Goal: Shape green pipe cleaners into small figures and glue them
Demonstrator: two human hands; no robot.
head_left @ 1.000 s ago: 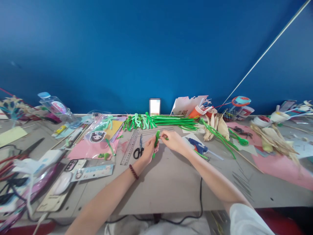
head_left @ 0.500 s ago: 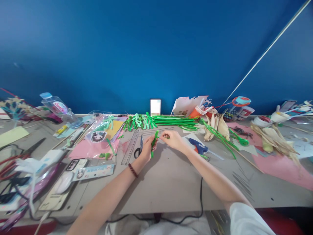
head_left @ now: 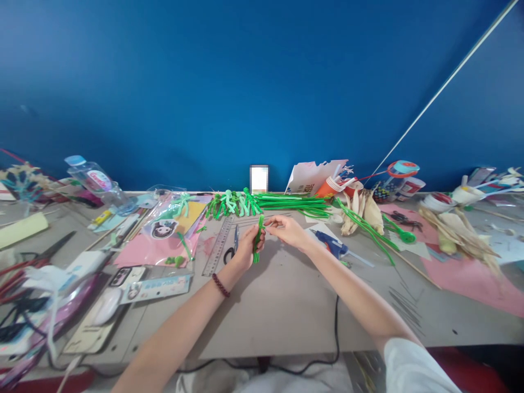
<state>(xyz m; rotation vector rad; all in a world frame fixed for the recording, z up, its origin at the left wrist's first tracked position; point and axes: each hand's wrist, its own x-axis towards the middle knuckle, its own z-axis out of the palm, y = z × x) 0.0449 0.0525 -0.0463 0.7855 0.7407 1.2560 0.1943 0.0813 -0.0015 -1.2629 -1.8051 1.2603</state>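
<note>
Above the middle of the table, my left hand (head_left: 246,246) is closed round a short bundle of green pipe cleaners (head_left: 257,248), held upright with its ends showing above and below the fingers. Just right of the bundle's upper end, my right hand (head_left: 286,232) pinches with thumb and forefinger; what sits between those fingertips is too small to make out. Scissors (head_left: 230,254) with dark handles lie left of my left hand, beside a clear ruler (head_left: 216,248). A blue glue gun (head_left: 333,244) rests right of my right hand.
Long green pipe cleaners (head_left: 292,202) and several short twisted ones (head_left: 231,203) lie along the back, before a phone (head_left: 259,179). Plastic bags on pink paper (head_left: 131,248), a bottle (head_left: 96,180) and a power bank (head_left: 92,330) are left. Dried husks (head_left: 370,215) and cups (head_left: 327,188) stand right.
My right hand's fingertips have shifted slightly left, closer to the top of the bundle. The bundle stands a little more upright in my left hand.
</note>
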